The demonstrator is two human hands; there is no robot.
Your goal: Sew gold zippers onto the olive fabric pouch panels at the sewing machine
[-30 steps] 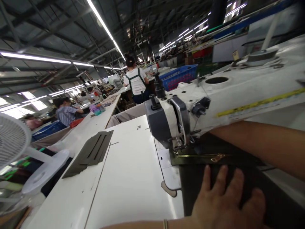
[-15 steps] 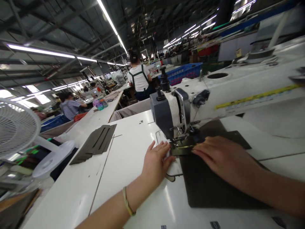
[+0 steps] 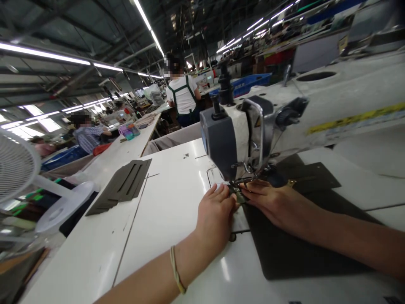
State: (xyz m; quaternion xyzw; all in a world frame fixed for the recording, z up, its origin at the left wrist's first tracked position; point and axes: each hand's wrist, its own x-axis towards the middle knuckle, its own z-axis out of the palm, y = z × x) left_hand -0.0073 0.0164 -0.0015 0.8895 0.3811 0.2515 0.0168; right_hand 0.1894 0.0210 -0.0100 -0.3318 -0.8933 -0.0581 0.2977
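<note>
A sewing machine (image 3: 236,143) stands ahead of my hands, its presser foot low over the work. Under my right forearm lies a dark olive panel (image 3: 284,257), flat on the white table (image 3: 171,202). My right hand (image 3: 278,204) has its fingers together on the panel's upper edge, close beside the needle area. From the other side, my left hand (image 3: 217,215) closes thumb and fingers on the left end of a small olive strip (image 3: 243,198) at the presser foot. The fingers hide much of the strip and the needle.
On the table's left lies a stack of dark olive pieces (image 3: 122,183). A white fan (image 3: 19,164) stands beyond the left edge. Further back are a person in a white shirt (image 3: 182,97), another in stripes (image 3: 88,137), and a blue crate (image 3: 249,84).
My right hand has moved left and in toward the presser foot, covering more of the strip. My left thumb has drawn in against its fingers. The view has shifted closer to the machine.
</note>
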